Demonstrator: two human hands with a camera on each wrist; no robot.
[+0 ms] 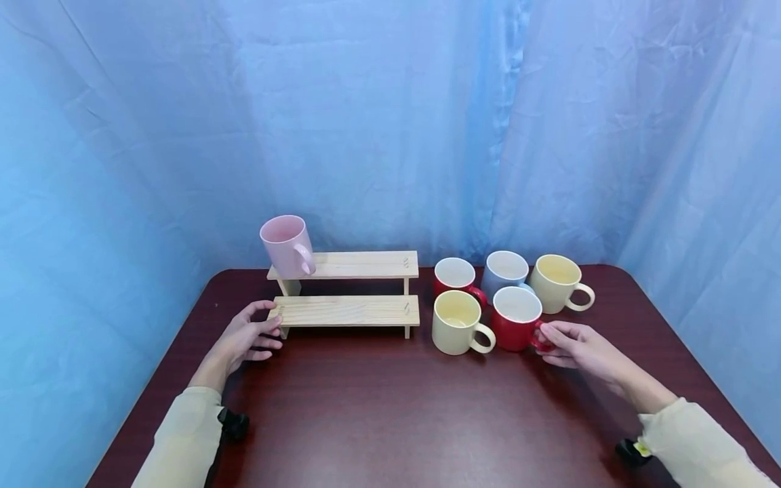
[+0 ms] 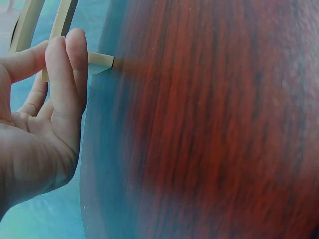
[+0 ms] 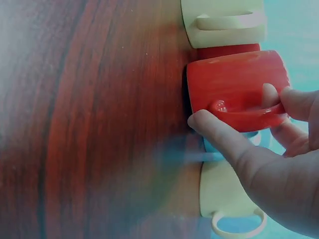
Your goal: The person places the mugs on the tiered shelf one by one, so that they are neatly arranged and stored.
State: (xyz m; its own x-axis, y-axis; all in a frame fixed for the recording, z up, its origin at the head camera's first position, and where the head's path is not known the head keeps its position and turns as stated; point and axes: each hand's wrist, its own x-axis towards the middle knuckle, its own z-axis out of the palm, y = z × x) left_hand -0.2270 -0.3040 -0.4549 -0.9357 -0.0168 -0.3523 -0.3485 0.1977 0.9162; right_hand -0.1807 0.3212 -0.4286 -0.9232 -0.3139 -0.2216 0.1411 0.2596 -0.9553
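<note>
My left hand (image 1: 241, 339) pinches the left end of the lower board of a two-tier wooden rack (image 1: 342, 312). The left wrist view has its thumb and fingers about the board's end (image 2: 45, 74). On the upper tier's left end stands a pink mug (image 1: 285, 247), handle toward the right. My right hand (image 1: 579, 352) holds the handle of a red mug (image 1: 509, 332) with a white inside. In the right wrist view this red mug (image 3: 234, 82) looks upright on the table, fingers at its handle.
Beside the red mug are a front yellow mug (image 1: 451, 335), another red mug (image 1: 451, 274), a light blue mug (image 1: 503, 271) and a rear yellow mug (image 1: 552, 288). They stand close together on the dark wooden table (image 1: 390, 407). Blue curtains (image 1: 378, 135) hang behind.
</note>
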